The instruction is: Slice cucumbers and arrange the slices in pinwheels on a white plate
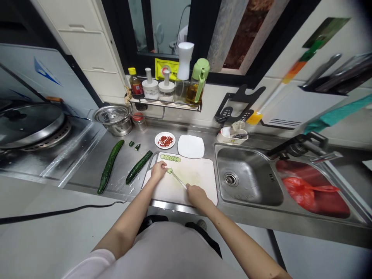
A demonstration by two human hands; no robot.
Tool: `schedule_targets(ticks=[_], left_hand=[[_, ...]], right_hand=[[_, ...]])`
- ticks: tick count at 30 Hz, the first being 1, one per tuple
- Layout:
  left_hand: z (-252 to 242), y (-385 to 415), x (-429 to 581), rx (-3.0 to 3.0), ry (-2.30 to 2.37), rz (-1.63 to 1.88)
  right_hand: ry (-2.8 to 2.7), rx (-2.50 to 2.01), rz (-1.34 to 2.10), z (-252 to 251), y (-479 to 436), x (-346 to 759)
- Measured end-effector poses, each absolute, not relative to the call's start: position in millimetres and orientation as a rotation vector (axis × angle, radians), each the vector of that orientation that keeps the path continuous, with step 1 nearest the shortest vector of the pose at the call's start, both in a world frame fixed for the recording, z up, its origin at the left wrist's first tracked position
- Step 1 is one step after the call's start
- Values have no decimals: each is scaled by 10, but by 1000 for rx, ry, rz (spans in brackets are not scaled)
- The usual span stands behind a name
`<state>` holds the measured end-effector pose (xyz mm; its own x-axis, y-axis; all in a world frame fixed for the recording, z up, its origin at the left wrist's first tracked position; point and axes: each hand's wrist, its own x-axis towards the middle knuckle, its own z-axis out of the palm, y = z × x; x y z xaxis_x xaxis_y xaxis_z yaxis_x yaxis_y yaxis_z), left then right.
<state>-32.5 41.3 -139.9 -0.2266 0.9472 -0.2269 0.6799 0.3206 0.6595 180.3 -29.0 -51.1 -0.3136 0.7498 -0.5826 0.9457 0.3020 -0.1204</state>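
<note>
My right hand (197,197) is closed round the handle of a kitchen knife (178,179), which points to the upper left, low over the white cutting board (200,174). A pale green cucumber slice (169,170) is at the knife's tip. Just left of that slice is my left hand (159,170), its fingers drawn together; what they hold, if anything, is too small to make out. Along the board's top edge lies an overlapping row of cucumber slices (171,158). A shorter cucumber (138,167) with a cut end rests left of the board, a longer cucumber (111,166) farther left.
Behind the board stand a plate of chopped red pieces (165,140) and a white square plate (191,146). Cucumber ends (137,147) lie nearby. A double sink (250,176) is at right, with a red plastic bag (302,193). A lidded pot (114,120) stands at back left.
</note>
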Motion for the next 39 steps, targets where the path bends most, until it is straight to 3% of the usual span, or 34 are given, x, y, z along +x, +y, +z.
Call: schedule_targets(ticks=[22,39], left_hand=[[-1356,217,-161,1729,2001,501],[-1319,482,-440,1298,2208,648]], right_hand=[[2180,1599,-756,-577,-401,2203],[2033,1971,-697,-646,-178,2416]])
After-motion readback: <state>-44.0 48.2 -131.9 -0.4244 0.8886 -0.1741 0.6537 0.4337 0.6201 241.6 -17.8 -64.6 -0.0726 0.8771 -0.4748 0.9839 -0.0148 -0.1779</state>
